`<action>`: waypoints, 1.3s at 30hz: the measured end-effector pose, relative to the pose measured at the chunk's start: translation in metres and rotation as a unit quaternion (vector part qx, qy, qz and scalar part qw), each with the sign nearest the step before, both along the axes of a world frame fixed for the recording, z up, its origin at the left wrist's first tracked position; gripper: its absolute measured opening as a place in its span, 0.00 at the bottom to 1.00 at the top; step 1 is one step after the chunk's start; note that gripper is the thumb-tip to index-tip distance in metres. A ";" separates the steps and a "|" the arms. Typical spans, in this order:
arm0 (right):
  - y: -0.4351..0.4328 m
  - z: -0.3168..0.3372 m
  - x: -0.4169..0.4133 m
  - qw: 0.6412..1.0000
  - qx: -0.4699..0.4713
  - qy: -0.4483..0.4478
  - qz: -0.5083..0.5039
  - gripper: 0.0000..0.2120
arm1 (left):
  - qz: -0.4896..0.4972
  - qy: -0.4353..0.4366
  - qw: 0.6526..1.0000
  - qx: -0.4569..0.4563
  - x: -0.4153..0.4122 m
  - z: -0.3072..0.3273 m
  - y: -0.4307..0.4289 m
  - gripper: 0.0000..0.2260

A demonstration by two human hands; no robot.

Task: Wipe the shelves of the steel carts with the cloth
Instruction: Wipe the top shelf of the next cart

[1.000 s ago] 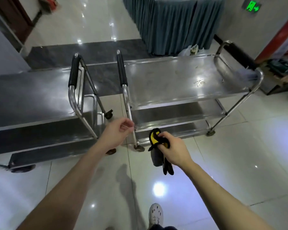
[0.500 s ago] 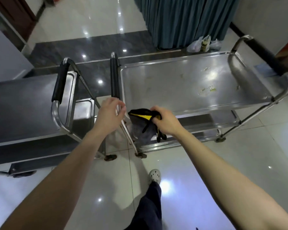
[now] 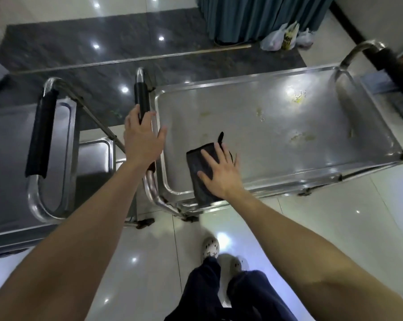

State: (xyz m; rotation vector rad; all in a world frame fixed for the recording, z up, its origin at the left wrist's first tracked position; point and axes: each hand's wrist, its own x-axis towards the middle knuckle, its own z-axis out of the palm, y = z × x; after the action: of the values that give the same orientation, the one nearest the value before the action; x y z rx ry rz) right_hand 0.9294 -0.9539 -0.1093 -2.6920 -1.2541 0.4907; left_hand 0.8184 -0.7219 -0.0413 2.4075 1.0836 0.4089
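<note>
Looks like the very start of the wiping: pressing the cloth (image 3: 199, 172) flat onto the top shelf (image 3: 288, 158) of the nearer cart with the right hand (image 3: 219, 174), fingers straight and spread, nothing curled or pinched. Cloth directly under palm and fingers, dark and folded, showing on the thumb side and back toward the wrist, down to the shelf's near rim, with a thin black strip poking out just past the fingertips. Left hand (image 3: 141, 140) hanging over the black handle (image 3: 143, 100) at the cart's end, fingers straight and apart, gripping nothing; hard to say whether actually touching the bar or just above it. Plenty left to do, judging by the steel: yellowish smears (image 3: 298, 99) far beyond the right fingertips and off to the little-finger side, more smudges (image 3: 300, 135) between there and the hand, all well apart from the cloth. Next move probably calls for a firm push away from the body and across toward that little-finger side, palm kept flat so the cloth does not bunch or slide off the near rim. Worth closing the left hand on the handle first, since a wheeled cart may roll under the pressure. Lower shelves mostly hidden beneath the top one; second cart (image 3: 5, 158) waiting on the far side of the left hand, not yet reached.
</note>
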 end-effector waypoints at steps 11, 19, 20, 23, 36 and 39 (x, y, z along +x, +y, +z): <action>-0.014 -0.046 0.014 0.997 -0.069 -0.020 0.012 0.36 | 0.145 0.063 0.985 -0.064 0.016 -0.026 0.007 0.29; -0.038 -0.037 0.149 0.991 -0.072 -0.012 -0.113 0.36 | 0.158 0.058 0.981 -0.100 0.015 -0.017 0.004 0.30; -0.034 -0.036 0.168 0.990 -0.066 -0.010 -0.123 0.36 | 0.157 0.057 0.981 -0.101 0.014 -0.016 0.004 0.30; -0.010 -0.039 0.221 0.988 -0.048 -0.014 -0.148 0.37 | 0.160 0.062 0.980 -0.100 0.013 -0.014 0.002 0.30; 0.198 -0.071 0.275 0.995 0.046 -0.088 0.016 0.37 | 0.172 0.085 0.980 -0.054 0.009 -0.014 -0.001 0.29; 0.199 -0.069 0.252 0.994 0.052 -0.089 0.044 0.37 | 0.171 0.085 0.980 -0.051 0.011 -0.015 -0.002 0.29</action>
State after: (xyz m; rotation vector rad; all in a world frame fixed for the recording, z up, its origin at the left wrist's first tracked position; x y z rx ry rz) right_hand 1.1816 -0.7553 -0.1780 -2.6515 -1.4060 0.1911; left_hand 0.8296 -0.7235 -0.0562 2.1989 1.5646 0.2526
